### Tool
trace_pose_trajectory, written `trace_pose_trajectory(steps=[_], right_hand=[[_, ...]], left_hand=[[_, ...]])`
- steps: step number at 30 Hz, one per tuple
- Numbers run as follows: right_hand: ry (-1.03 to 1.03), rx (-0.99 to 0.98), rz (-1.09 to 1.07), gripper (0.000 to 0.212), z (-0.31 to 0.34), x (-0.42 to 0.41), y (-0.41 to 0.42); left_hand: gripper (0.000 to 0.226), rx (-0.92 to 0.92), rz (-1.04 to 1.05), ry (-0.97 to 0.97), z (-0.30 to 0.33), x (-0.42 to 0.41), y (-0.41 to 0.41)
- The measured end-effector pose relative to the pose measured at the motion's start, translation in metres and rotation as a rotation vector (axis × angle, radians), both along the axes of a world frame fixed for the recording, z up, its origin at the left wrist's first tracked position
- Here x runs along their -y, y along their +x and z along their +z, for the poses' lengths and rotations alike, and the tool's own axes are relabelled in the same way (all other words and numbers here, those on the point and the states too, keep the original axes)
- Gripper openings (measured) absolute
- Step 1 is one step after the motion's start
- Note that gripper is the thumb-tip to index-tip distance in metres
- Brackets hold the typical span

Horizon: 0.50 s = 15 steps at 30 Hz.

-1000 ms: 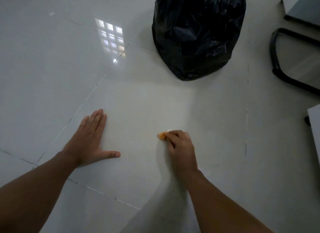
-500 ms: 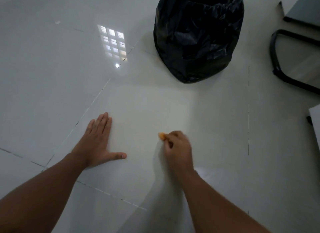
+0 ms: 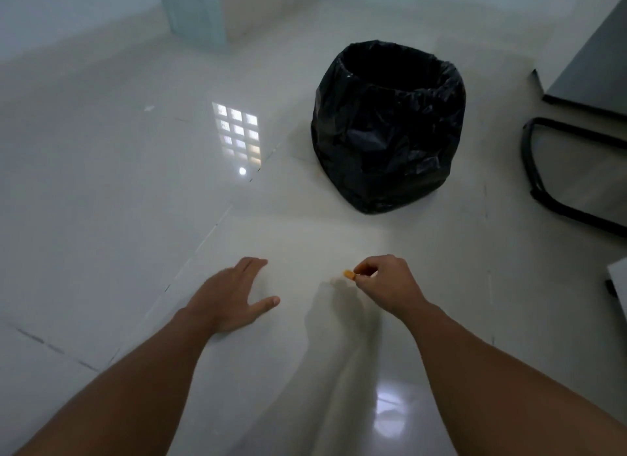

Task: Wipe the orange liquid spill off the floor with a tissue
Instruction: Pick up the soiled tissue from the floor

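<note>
Glossy floor [image 3: 101,201]; hands [image 3: 383,282] pinch crumpled tissue [image 3: 348,274].

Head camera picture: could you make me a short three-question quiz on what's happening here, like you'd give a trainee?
1. True or false: the left hand lies flat and open on the glossy white tiled floor.
2. What does the right hand pinch? A) a balled-up, orange-stained tissue B) a metal spoon C) a blue sponge
3. Fill in: beyond the hands stands a bin lined with a ____ plastic bag.

Key
1. True.
2. A; only a small orange bit shows past the fingertips.
3. Black.
</note>
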State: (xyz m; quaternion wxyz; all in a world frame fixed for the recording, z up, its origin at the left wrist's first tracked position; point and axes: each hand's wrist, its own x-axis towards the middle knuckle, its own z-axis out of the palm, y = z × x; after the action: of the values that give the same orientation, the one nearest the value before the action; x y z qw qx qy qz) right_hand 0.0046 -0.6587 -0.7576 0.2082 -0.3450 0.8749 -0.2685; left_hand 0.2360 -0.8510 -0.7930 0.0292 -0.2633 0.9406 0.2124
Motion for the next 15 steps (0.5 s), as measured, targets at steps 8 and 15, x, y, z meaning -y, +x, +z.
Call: trace_pose_trajectory(steps=[8, 15], right_hand=[[-0.042, -0.106, -0.077, 0.013, 0.102, 0.019, -0.096], [-0.347, -0.181, -0.144, 0.015, 0.17, 0.06, -0.15]], left_hand=[[0.038, -0.288, 0.017, -0.036, 0.109, 0.013, -0.122], [0.044, -0.306, -0.167, -0.203, 0.202, 0.024, -0.242]])
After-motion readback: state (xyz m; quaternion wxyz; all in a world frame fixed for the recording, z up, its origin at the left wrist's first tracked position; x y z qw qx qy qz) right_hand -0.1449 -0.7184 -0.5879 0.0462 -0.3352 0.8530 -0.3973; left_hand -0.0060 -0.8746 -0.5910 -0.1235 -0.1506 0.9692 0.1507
